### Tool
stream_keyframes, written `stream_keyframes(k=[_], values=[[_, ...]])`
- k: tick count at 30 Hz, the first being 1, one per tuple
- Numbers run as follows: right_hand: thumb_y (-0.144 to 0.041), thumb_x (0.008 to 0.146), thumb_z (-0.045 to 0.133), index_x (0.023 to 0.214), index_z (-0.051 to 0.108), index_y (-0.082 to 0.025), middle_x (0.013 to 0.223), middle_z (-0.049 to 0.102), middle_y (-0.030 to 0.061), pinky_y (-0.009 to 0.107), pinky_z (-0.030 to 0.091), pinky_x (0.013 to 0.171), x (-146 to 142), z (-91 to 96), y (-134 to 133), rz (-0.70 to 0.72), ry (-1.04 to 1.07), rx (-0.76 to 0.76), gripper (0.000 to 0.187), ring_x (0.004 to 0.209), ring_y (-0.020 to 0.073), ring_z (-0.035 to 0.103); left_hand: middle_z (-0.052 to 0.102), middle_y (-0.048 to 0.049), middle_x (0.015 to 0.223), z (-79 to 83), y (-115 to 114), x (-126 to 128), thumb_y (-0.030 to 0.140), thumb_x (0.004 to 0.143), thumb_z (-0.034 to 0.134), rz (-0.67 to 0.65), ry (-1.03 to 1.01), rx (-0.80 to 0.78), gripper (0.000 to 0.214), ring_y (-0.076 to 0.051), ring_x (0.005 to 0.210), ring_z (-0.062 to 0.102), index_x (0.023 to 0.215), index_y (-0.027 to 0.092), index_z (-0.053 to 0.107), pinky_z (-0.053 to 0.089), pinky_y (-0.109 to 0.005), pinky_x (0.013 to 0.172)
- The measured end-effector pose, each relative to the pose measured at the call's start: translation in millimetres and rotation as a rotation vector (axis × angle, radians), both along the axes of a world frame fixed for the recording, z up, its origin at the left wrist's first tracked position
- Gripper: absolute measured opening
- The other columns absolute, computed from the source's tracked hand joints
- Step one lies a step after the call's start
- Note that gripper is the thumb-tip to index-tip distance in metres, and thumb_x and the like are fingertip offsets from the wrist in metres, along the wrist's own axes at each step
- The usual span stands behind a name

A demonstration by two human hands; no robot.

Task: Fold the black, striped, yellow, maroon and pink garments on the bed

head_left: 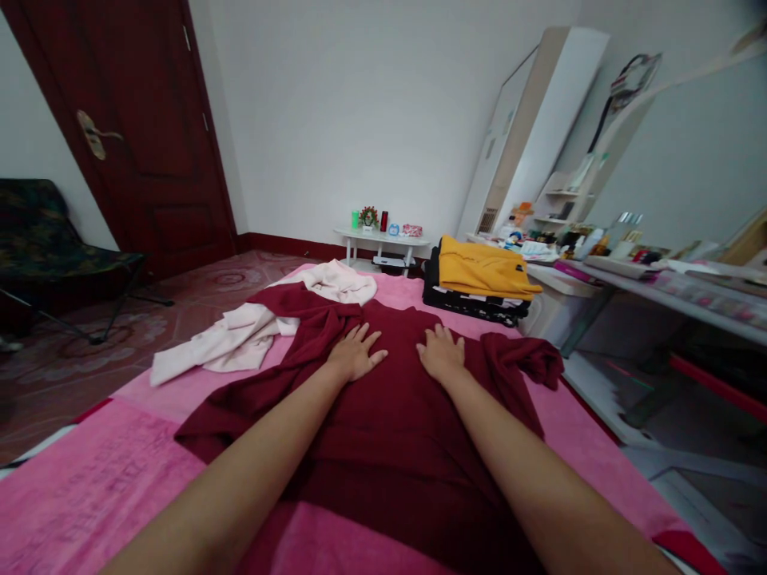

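As a maroon garment [389,411] lies directly beneath, touching, left grip [358,353] spread wide, right grip [442,353] likewise

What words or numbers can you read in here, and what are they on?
None can be read for sure.
Pink sheet: rows of dark marks, maybe writing, too blurred.
Yellow top: a small dark mark, too small.
Bottles: too small and blurred.
Tall white cabinet: small marks, too tiny.
Dark red top: no writing shows.
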State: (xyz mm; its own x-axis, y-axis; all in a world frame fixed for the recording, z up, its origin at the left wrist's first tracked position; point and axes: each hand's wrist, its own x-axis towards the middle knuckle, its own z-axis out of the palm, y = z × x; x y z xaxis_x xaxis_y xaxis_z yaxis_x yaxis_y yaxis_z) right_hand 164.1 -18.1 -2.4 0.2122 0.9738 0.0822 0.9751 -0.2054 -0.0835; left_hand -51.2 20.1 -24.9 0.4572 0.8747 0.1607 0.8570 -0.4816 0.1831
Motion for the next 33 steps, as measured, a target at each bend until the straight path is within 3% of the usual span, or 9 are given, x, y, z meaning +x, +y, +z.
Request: stream_keyframes(k=[2,5,10,13,17,21,26,29,33], values=[[-0.043,0.093,0.029,0.144,0.032,-0.023,0.154,0.021,0.0082,0.053,0.012,0.11,-19.7,-8.1,-2.9,0.105,0.041,0.048,0.055,0.141,0.0258,0.013,0.026,-0.008,0.152,-0.7,-2.7,-0.1,0.062,0.09,0.026,0.002,-0.004,0.03,0.065,-0.028,0.139,0.023,0.141,0.025,0.038,0.026,-0.041,0.109],[-0.045,0.094,0.024,0.144,0.032,-0.024,0.153,0.023,0.0063,0.052,0.014,0.11,-26.8,-19.0,-7.2,0.131,0.093,0.045,0.055,0.141,0.0251,0.016,0.031,-0.0103,0.15,2.8,-10.8,-0.5,0.057,0.092,0.027,0.007,0.009,0.071,0.061,-0.027,0.137,0.027,0.139,0.021,0.041,0.026,-0.039,0.11],[-0.044,0.093,0.03,0.14,0.04,-0.023,0.15,0.031,0.0061,0.049,0.017,0.11,-16.0,-20.5,-7.8,0.143,0.132,0.113,0.052,0.138,0.0246,0.023,0.061,-0.0172,0.119,32.7,-19.9,-1.7,0.044,0.088,0.043,-0.036,0.143,0.122,0.044,-0.03,0.108,0.058,0.114,0.015,0.063,0.045,-0.038,0.09],[-0.044,0.093,0.032,0.138,0.043,-0.022,0.149,0.033,0.0056,0.047,0.019,0.111,-15.0,-18.9,-8.5,0.139,0.154,0.125,0.051,0.138,0.0243,0.025,0.068,-0.0127,0.096,62.1,-5.6,-15.3,0.034,0.085,0.047,-0.029,0.156,0.132,0.027,-0.027,0.09,0.064,0.091,0.02,0.07,0.048,-0.037,0.079],[-0.042,0.092,0.034,0.137,0.045,-0.021,0.148,0.035,0.0063,0.046,0.02,0.11,-16.7,-18.8,-10.4,0.147,0.15,0.136,0.05,0.137,0.0249,0.026,0.062,-0.0131,0.113,90.2,29.3,-46.1,0.027,0.087,0.042,0.109,0.107,0.237,0.032,-0.027,0.108,0.057,0.111,0.021,0.062,0.044,-0.038,0.088],[-0.041,0.092,0.034,0.135,0.047,-0.021,0.147,0.037,0.0065,0.046,0.02,0.11,-16.9,-19.3,-10.0,0.148,0.141,0.152,0.049,0.136,0.0251,0.028,0.061,-0.0141,0.117,85.8,56.2,-66.1,0.04,0.08,0.056,0.236,0.098,0.238,0.045,-0.029,0.111,0.055,0.12,0.019,0.056,0.044,-0.038,0.089],[-0.042,0.092,0.035,0.134,0.048,-0.022,0.146,0.038,0.0062,0.045,0.021,0.11,-15.8,-19.9,-8.5,0.153,0.149,0.169,0.048,0.136,0.0243,0.029,0.069,-0.0074,0.098,72.5,68.1,-68.5,0.034,0.075,0.059,0.262,0.108,0.2,0.022,-0.025,0.098,0.062,0.091,0.023,0.068,0.045,-0.034,0.087],[-0.042,0.091,0.036,0.133,0.048,-0.022,0.146,0.038,0.0056,0.045,0.021,0.11,-14.9,-20.8,-7.8,0.155,0.153,0.182,0.048,0.135,0.0242,0.029,0.068,-0.0103,0.102,86.6,73.4,-78.9,0.035,0.08,0.05,0.308,0.076,0.235,0.028,-0.027,0.096,0.062,0.096,0.022,0.068,0.047,-0.035,0.081],[-0.041,0.091,0.036,0.134,0.048,-0.022,0.146,0.039,0.0059,0.045,0.021,0.109,-14.7,-22.0,-7.2,0.148,0.159,0.175,0.048,0.136,0.024,0.029,0.067,-0.0139,0.103,114.9,84.0,-118.0,0.036,0.08,0.046,0.53,0.027,0.305,0.036,-0.029,0.097,0.062,0.103,0.019,0.067,0.048,-0.035,0.077]])
